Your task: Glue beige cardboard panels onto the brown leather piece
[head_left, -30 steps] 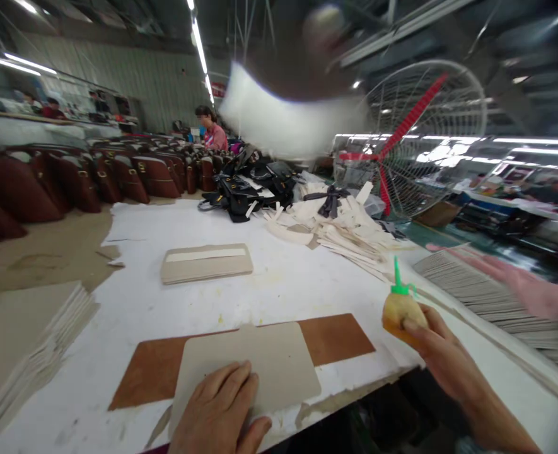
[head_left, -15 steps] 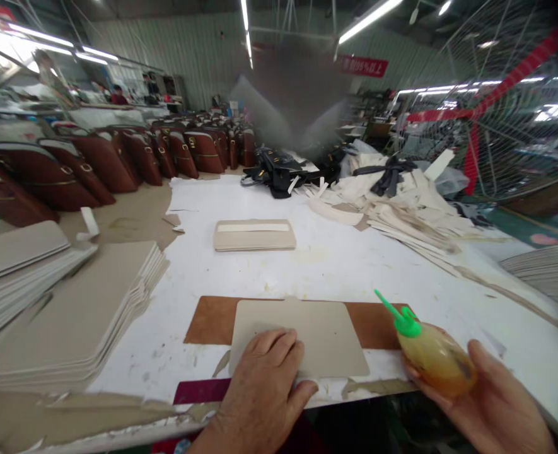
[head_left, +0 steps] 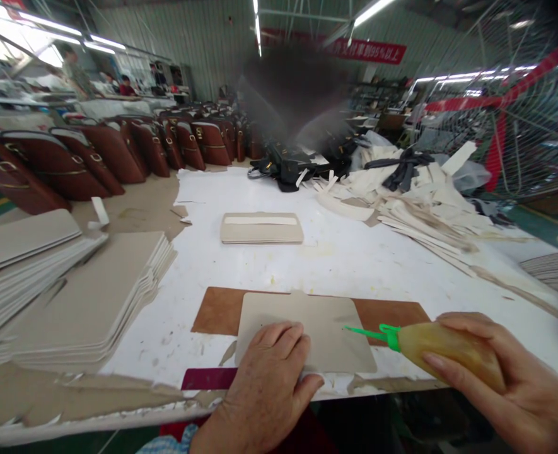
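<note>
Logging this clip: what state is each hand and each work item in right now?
Left hand: flat, pressing on the grey panel.
Grey panel: lying flat on the brown sheet.
Brown sheet: flat on the table.
Right hand: closed around the glue bottle.
Glue bottle: tipped sideways, green nozzle over the panel's right edge.

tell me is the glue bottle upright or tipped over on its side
Tipped: the glue bottle lies sideways in the right hand, green nozzle pointing left over the grey board.

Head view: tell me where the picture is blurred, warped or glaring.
Head view: a dark smeared blur hangs top centre; straight table edges bow from wide-lens warp; ceiling strip lights blow out; the right hand with its glue bottle and the left hand on the grey board are sharp.
</note>
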The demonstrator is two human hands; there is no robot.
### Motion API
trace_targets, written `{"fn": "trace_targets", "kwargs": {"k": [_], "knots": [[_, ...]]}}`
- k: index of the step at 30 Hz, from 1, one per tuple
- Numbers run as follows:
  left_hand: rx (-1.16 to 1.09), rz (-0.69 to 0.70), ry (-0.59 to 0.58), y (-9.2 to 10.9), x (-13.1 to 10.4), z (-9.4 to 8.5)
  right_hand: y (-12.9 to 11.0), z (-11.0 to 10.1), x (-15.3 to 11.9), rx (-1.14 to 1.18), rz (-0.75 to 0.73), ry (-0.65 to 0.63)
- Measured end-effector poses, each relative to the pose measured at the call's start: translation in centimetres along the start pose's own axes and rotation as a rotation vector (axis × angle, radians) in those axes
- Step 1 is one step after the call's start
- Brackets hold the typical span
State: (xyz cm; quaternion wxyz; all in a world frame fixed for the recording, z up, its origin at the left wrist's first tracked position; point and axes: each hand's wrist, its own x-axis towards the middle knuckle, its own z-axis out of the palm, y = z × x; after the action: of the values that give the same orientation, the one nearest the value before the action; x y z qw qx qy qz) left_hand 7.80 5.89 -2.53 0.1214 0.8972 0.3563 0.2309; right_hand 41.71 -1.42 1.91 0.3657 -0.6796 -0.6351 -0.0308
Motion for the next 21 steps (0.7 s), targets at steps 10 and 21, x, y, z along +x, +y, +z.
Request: {"fn": "trace_targets", "kwargs": {"k": [10, 21], "knots": [[-0.008, -0.013, -0.023, 0.1, -0.2, -0.2, -0.9, -0.3, 1.4, -0.068, -0.157, -0.08], [-0.029, -0.02, -0.024, 0.2, 0.0, -0.2, -2.3, -0.2, 2.6, -0.004, -0.202, -0.109]]}}
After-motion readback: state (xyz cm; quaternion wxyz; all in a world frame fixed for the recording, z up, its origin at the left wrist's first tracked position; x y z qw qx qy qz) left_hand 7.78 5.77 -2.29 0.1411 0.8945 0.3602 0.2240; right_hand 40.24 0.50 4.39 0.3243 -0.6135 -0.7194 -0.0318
